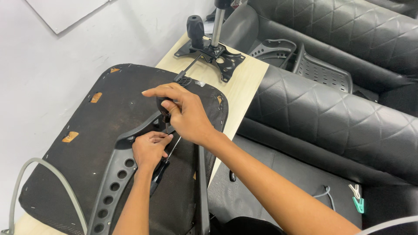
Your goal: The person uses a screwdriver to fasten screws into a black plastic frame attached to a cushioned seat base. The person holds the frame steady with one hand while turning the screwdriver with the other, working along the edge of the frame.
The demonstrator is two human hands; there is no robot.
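Black knob [164,108] gripped under right hand [185,114].

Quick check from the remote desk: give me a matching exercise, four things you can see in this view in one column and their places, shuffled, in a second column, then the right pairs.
Things:
1. black armrest bracket
2. chair tilt mechanism
3. green clip
4. grey hose

Places:
A. on the black quilted cushion at lower right
B. at the far end of the wooden table
C. curving over the seat's near left corner
D. lying on the upturned seat base, under the left hand

Pairs: 1-D, 2-B, 3-A, 4-C. The left hand rests on the bracket; the right hand grips a black knob above it.
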